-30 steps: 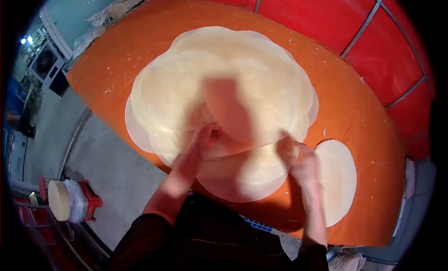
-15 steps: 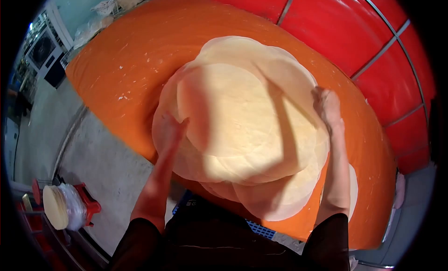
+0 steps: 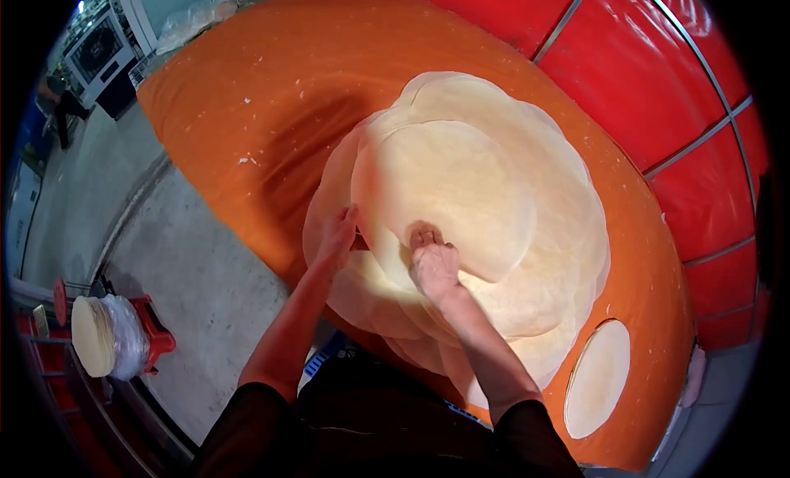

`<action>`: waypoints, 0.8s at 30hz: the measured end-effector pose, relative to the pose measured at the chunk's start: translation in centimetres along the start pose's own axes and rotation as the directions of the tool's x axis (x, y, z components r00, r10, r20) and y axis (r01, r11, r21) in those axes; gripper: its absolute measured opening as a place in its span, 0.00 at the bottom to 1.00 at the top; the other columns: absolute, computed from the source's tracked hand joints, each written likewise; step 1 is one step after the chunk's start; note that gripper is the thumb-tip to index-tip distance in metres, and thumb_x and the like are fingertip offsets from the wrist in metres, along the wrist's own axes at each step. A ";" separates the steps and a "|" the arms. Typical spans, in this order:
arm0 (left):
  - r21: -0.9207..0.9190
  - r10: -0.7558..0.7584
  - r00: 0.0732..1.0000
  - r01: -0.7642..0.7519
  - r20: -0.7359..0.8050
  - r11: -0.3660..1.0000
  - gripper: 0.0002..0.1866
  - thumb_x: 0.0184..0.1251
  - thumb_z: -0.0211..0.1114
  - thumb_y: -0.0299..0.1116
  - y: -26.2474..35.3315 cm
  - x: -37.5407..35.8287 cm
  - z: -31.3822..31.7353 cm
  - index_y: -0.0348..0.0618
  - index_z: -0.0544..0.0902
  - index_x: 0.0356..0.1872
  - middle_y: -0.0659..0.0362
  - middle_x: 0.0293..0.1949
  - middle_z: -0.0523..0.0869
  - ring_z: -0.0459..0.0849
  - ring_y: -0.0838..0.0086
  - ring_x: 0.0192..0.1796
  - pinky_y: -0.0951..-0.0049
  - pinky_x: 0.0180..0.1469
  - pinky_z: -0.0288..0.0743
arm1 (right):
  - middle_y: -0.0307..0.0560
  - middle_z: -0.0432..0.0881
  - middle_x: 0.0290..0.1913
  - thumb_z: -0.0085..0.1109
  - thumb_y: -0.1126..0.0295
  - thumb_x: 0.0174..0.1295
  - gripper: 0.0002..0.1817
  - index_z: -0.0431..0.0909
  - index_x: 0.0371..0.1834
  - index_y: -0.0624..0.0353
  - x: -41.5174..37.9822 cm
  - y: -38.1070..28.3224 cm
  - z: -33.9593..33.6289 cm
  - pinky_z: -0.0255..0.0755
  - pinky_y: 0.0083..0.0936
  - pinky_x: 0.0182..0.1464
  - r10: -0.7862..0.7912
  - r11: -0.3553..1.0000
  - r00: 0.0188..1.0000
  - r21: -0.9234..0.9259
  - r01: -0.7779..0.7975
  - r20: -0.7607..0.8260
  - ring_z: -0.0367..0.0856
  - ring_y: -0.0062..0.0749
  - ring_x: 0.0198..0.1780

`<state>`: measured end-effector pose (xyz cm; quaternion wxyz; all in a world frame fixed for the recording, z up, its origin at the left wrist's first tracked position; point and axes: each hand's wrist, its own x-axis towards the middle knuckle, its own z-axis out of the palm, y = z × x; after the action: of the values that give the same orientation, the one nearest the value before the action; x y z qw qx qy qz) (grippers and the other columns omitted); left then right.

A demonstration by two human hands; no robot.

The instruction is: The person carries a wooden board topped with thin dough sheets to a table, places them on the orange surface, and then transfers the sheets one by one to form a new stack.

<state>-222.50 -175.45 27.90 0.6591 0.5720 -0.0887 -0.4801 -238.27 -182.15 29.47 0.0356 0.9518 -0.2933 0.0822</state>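
Observation:
A wide pile of thin, pale, round dough sheets (image 3: pixel 568 206) overlaps like petals in front of me. On top lies one round sheet (image 3: pixel 461 177), its near edge between my hands. My left hand (image 3: pixel 336 237) is at the pile's left side, fingers closed at a sheet's edge; a small gap of orange shows beside it. Closer to the middle, my right hand (image 3: pixel 434 264) has its fingers curled over the near edge of the top sheet. Its fingertips are partly hidden.
An orange cloth-covered table (image 3: pixel 271 74) carries the pile. A smaller round stack (image 3: pixel 598 379) lies at the right. Red padded panels (image 3: pixel 658 91) rise behind. On the left floor, a red stool (image 3: pixel 160 334) bears round sheets (image 3: pixel 92 336) and plastic wrap. A person (image 3: pixel 62 103) is far left.
My right hand has moved from the pile's right edge to the near middle. My left hand has closed at a sheet's edge. The view has shifted, exposing the small right stack.

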 end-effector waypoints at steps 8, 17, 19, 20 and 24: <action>0.502 0.099 0.992 -0.049 -0.074 0.863 0.19 0.63 0.46 0.41 2.3 -0.3 1.0 0.35 0.71 0.20 0.57 0.10 0.73 0.71 0.73 0.08 0.77 0.15 0.71 | 0.54 0.74 0.43 0.47 0.69 0.48 0.16 0.71 0.40 0.66 0.4 -3.2 0.5 0.69 0.35 0.37 0.149 0.971 0.973 0.213 -0.110 -0.176 0.73 0.42 0.45; -0.001 0.074 0.983 -0.075 0.170 0.997 0.15 0.63 0.47 0.41 2.8 0.1 2.6 0.37 0.70 0.30 0.57 0.25 0.76 0.78 0.73 0.24 0.77 0.25 0.74 | 0.55 0.77 0.35 0.51 0.68 0.49 0.16 0.71 0.41 0.62 1.1 -2.7 -1.1 0.70 0.36 0.36 0.272 0.930 0.959 0.236 -0.284 0.080 0.76 0.42 0.38; -0.081 0.062 0.976 -0.045 0.211 0.996 0.14 0.62 0.48 0.40 2.8 1.0 1.8 0.37 0.70 0.32 0.57 0.28 0.75 0.77 0.73 0.28 0.76 0.31 0.74 | 0.52 0.77 0.23 0.54 0.69 0.45 0.14 0.72 0.38 0.55 2.1 0.1 -1.0 0.71 0.37 0.27 0.292 0.920 0.944 0.225 -0.321 0.153 0.76 0.42 0.23; -0.119 0.049 0.973 -0.022 0.226 0.993 0.14 0.62 0.48 0.40 2.7 1.4 1.3 0.37 0.69 0.33 0.57 0.29 0.75 0.77 0.73 0.30 0.75 0.35 0.74 | 0.52 0.75 0.22 0.54 0.72 0.43 0.15 0.73 0.39 0.52 3.2 4.1 0.4 0.71 0.36 0.28 0.243 0.866 0.964 0.422 -0.267 0.111 0.75 0.40 0.23; -0.119 0.056 0.973 -0.030 0.225 0.992 0.09 0.55 0.56 0.30 5.4 1.7 3.1 0.36 0.69 0.33 0.56 0.32 0.74 0.75 0.73 0.36 0.74 0.43 0.71 | 0.38 0.69 0.23 0.48 0.74 0.50 0.03 0.70 0.27 0.61 8.8 16.7 -15.3 0.64 0.23 0.30 0.335 0.681 0.932 0.648 -0.341 0.139 0.65 0.22 0.27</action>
<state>-220.81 -179.43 32.73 0.6867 0.4722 -0.1484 -0.5323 -242.67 -199.03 46.40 -0.3214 0.8314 -0.4154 0.1816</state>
